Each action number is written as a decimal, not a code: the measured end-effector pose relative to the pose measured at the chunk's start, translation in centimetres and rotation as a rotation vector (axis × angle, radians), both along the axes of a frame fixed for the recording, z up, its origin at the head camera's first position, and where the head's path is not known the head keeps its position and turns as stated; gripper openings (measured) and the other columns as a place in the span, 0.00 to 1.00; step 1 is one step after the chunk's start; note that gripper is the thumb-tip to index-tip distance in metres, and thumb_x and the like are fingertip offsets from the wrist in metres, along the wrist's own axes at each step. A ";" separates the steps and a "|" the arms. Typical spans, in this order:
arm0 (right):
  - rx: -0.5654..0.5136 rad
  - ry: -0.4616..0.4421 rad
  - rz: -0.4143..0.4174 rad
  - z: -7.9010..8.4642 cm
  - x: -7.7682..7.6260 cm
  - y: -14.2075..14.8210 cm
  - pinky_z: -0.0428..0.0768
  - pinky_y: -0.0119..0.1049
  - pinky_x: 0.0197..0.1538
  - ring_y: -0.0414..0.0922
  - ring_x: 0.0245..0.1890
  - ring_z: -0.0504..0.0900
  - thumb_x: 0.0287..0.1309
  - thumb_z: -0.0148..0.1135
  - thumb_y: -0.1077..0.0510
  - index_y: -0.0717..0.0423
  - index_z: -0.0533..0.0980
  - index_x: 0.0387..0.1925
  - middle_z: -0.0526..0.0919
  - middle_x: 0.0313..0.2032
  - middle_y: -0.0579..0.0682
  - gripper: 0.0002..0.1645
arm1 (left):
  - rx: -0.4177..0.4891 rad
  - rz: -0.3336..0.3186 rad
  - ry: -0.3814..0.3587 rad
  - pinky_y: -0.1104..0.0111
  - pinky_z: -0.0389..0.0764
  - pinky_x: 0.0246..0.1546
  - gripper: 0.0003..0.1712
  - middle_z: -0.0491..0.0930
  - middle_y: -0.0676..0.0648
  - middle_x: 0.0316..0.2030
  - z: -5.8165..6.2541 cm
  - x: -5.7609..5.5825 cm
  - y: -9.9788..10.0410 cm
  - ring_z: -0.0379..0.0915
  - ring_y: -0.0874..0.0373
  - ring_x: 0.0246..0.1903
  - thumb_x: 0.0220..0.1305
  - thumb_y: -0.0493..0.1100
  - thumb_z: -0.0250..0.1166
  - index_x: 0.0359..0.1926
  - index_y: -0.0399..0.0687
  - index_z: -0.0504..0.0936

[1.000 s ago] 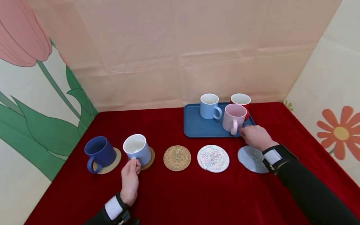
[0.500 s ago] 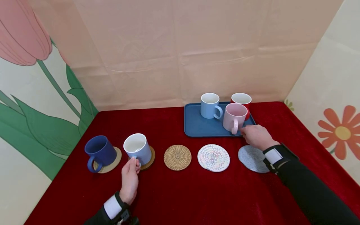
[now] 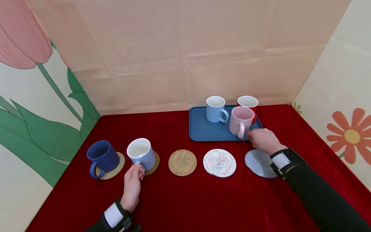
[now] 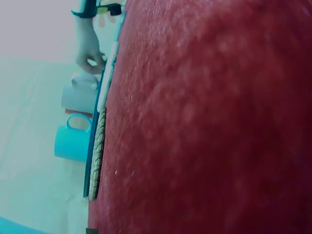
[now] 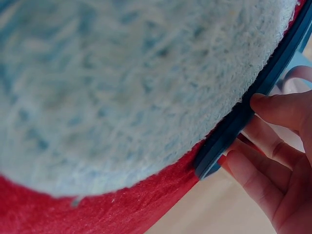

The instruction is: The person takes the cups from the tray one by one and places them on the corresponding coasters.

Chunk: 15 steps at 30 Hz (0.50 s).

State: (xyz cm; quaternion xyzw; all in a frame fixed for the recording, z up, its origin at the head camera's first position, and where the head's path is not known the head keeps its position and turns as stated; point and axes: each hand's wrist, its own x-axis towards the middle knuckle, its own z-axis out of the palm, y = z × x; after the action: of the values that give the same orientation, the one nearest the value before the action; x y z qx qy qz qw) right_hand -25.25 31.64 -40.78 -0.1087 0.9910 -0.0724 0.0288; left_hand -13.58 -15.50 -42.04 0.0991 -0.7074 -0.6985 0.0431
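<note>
My left hand (image 3: 132,187) pinches the handle of a pale blue mug (image 3: 146,158) with a white inside, which is over a brown round coaster (image 3: 155,164). With thumb and fingers, my right hand (image 3: 264,140) holds the front right rim of the blue tray (image 3: 203,133). In the right wrist view the thumb (image 5: 268,105) lies against the tray's edge and the other fingers reach past it. Close beside that hand stands a pink mug (image 3: 240,122), its handle apart from the fingers. A light blue mug (image 3: 215,109) and a red mug (image 3: 247,101) share the tray.
A dark blue mug (image 3: 102,156) sits on a beige coaster (image 3: 116,170) at the left. A woven straw coaster (image 3: 182,162), a white patterned coaster (image 3: 219,162) and a grey coaster (image 3: 259,164), partly under the right wrist, line the red cloth (image 3: 185,203).
</note>
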 end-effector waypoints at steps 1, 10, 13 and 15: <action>0.003 0.007 0.003 0.0 0.0 0.0 0.79 0.40 0.34 0.44 0.25 0.73 0.58 0.67 0.63 0.60 0.81 0.38 0.80 0.24 0.49 0.06 | 0.002 -0.018 -0.007 0.72 0.64 0.34 0.19 0.63 0.52 0.22 0.1 0.0 -0.1 0.61 0.62 0.27 0.79 0.41 0.41 0.29 0.42 0.69; 0.010 0.029 0.018 0.1 0.1 0.0 0.79 0.40 0.33 0.44 0.25 0.73 0.57 0.67 0.62 0.60 0.81 0.36 0.80 0.24 0.48 0.06 | -0.118 -0.297 -0.104 0.68 0.77 0.47 0.23 0.81 0.47 0.30 1.7 -0.8 -3.2 0.78 0.57 0.35 0.79 0.45 0.45 0.39 0.30 0.78; 0.004 0.026 0.022 0.1 0.1 0.0 0.79 0.41 0.33 0.44 0.25 0.73 0.57 0.67 0.63 0.60 0.81 0.36 0.80 0.24 0.48 0.05 | -0.293 -0.429 -0.105 0.66 0.76 0.50 0.23 0.84 0.43 0.37 2.5 -1.2 -4.5 0.79 0.57 0.40 0.78 0.46 0.47 0.44 0.30 0.80; 0.002 0.025 0.023 0.0 0.0 0.1 0.79 0.41 0.34 0.44 0.25 0.73 0.57 0.67 0.63 0.59 0.81 0.36 0.80 0.24 0.48 0.05 | -0.443 -0.475 -0.075 0.69 0.75 0.45 0.21 0.83 0.44 0.36 3.2 -1.3 -5.1 0.77 0.58 0.37 0.76 0.47 0.51 0.43 0.33 0.82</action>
State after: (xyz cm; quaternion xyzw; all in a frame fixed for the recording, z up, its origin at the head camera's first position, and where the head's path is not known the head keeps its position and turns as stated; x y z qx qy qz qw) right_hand -25.24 31.69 -40.74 -0.1210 0.9901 -0.0695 0.0176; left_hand -14.88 -20.65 -38.87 -0.0549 -0.8465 -0.5142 -0.1265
